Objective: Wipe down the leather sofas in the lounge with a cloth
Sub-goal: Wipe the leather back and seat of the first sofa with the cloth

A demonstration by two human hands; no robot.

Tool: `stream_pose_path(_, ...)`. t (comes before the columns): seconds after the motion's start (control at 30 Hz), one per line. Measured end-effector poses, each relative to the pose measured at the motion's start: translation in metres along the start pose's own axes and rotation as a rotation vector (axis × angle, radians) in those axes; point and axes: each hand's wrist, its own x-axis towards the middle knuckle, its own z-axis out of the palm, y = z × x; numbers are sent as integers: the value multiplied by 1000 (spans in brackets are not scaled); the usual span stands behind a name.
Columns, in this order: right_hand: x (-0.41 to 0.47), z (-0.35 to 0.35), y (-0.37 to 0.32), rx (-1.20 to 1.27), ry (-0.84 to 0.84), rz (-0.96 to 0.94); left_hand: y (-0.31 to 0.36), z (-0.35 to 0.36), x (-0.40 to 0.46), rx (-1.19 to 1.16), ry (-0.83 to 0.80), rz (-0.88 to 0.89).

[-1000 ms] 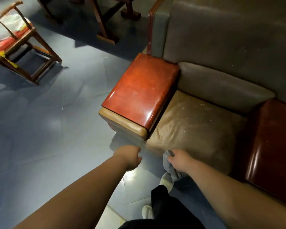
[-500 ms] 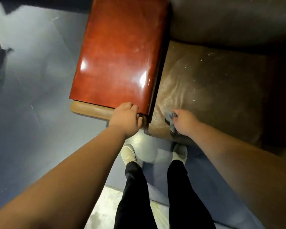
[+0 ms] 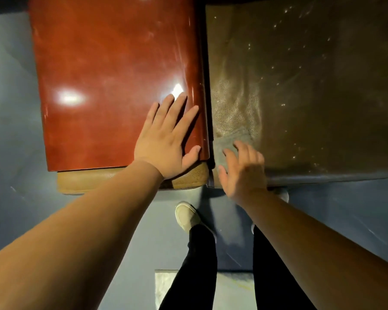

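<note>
I look straight down on the sofa. Its brown leather seat cushion (image 3: 305, 90) carries pale specks of dust. A glossy red-brown armrest top (image 3: 112, 70) lies to its left. My left hand (image 3: 166, 142) rests flat on that armrest near its front right corner, fingers straight and spread. My right hand (image 3: 242, 171) presses a grey cloth (image 3: 229, 142) onto the front left corner of the cushion, fingers extended over the cloth. Part of the cloth shows beyond my fingertips; the rest is hidden under my palm.
Blue-grey floor (image 3: 11, 90) surrounds the sofa on the left and front. My legs in black trousers and a pale shoe (image 3: 186, 215) stand right at the sofa's front edge. A tan padded front (image 3: 85, 180) sits under the armrest top.
My head has leaned closer over the sofa. My left hand moved from the armrest's front edge onto its top and flattened. My right hand opened from gripping the cloth to pressing it on the cushion.
</note>
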Motion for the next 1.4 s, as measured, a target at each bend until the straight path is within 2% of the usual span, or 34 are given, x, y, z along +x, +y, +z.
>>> stream_pose_path(0.13,27,35,-1,-69,16,-49,-3,9,2,-4,66,10)
stream_pose_path(0.27,10,60,3,-85,93,-92,-4,11,2,8,80,16)
stream_pose_path(0.37,-4,57,8,-137,17,-192,-3,7,3,4,66,3)
stream_pose_path(0.47,27,37,25,-186,-13,-278,-2,6,3,0,62,1)
stream_pose_path(0.6,93,19,30,-213,59,-20,-1,6,1,1,75,-3)
stream_pose_path(0.63,95,19,24,-194,47,-6,-1,6,2,3,76,0)
stream_pose_path(0.8,11,44,16,-186,-70,-348,-1,6,2,3,76,1)
stream_pose_path(0.9,17,34,34,-189,-80,-453,-1,6,2,11,85,0)
stream_pose_path(1.0,73,14,40,-284,-47,-263,-1,7,0,8,90,2)
stream_pose_path(1.07,99,4,35,-240,6,-70,-1,6,1,9,90,2)
stream_pose_path(1.13,95,3,20,-182,-1,10,0,4,0,10,76,1)
stream_pose_path(1.2,65,11,9,-188,-58,-73,-1,3,1,10,68,0)
stream_pose_path(1.3,15,21,20,-173,-107,-377,-1,3,1,15,61,3)
stream_pose_path(1.37,27,14,41,-231,-144,-512,-2,5,0,18,68,3)
stream_pose_path(1.4,45,10,48,-264,-143,-506,-2,6,0,20,70,5)
